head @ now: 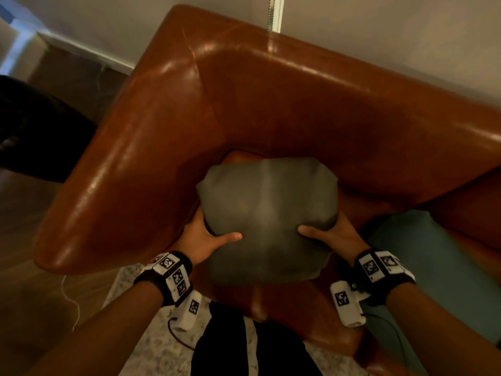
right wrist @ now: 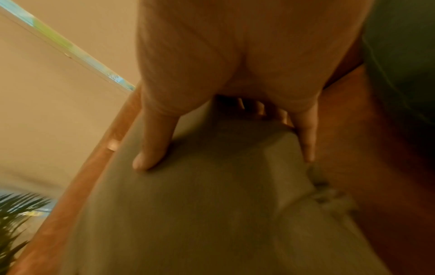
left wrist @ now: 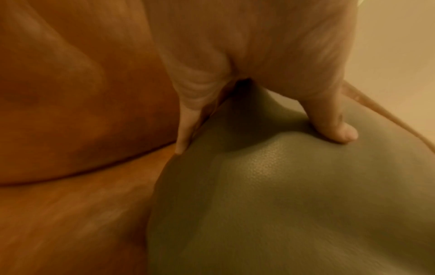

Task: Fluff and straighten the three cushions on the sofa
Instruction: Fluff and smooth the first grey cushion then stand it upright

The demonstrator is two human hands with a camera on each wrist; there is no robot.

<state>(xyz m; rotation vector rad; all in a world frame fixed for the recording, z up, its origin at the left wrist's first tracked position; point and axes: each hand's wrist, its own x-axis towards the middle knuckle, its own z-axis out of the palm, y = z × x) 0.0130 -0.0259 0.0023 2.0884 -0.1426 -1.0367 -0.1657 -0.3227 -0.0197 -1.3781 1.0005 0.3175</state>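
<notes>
You grip the grey cushion [head: 267,213] from both sides: your left hand [head: 203,240] clasps its left edge, thumb pressed into the front face and fingers behind, and your right hand [head: 329,234] does the same on the right. The cushion sits in the corner of the brown leather sofa [head: 168,126], against armrest and backrest. A teal cushion [head: 423,267] lies on the seat just beside your right wrist.

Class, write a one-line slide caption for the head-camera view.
Left hand and right hand grip a grey cushion in the brown leather sofa corner.
</notes>
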